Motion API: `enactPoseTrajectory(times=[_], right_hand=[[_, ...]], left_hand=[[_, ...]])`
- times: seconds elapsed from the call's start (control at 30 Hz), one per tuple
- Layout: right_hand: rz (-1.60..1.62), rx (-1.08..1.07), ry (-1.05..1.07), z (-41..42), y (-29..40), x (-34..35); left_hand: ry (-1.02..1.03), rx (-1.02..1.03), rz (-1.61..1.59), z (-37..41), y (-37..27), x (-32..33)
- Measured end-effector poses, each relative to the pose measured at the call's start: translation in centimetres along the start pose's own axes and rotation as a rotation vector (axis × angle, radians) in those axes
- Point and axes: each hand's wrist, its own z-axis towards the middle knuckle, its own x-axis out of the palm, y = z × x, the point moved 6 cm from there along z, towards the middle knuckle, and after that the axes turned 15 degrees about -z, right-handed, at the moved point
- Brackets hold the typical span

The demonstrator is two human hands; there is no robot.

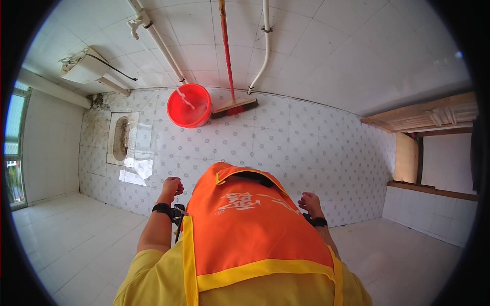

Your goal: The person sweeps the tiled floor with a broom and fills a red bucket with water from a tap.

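Note:
My left hand (173,188) hangs beside my orange apron (260,222), its fingers curled and nothing visible in them. On the apron's other side is my right hand (309,202), loosely curled, with no object to be seen in it. Both wrists wear black bands. Ahead, a red plastic bucket (187,111) stands on the tiled floor near the wall, and water runs into it from the pipe side. A broom (235,106) with a red handle leans on the wall, its head on the floor right of the bucket. Neither hand touches them.
A squat toilet (123,139) is set in the floor at left, with wet, stained tiles around it. Above it hangs a white cistern (85,67). White pipes and a tap (134,27) run along the wall. At right is a wooden door (425,114); a window (15,145) is far left.

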Motion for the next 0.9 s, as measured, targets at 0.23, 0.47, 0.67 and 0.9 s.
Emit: enactPoseTrajectory(times=[0.23, 0.47, 0.67, 0.9], right_hand=[[-0.026, 0.003, 0.014, 0.1, 1.2, -0.4], [-0.038, -0.019, 0.041, 1.2, 2.3, -0.4], [-0.055, -0.029, 0.041, 2.0, 3.3, -0.4], [-0.063, -0.021, 0.042, 2.0, 3.6, 0.0]], left_hand=[[-0.017, 0.007, 0.015, -0.4, -0.2, 0.6], [-0.039, 0.006, -0.017, -0.5, 0.3, 0.4], [-0.051, -0.009, -0.034, -1.1, 1.3, 0.2], [-0.034, 0.011, -0.016, -1.1, 0.4, 0.7]])
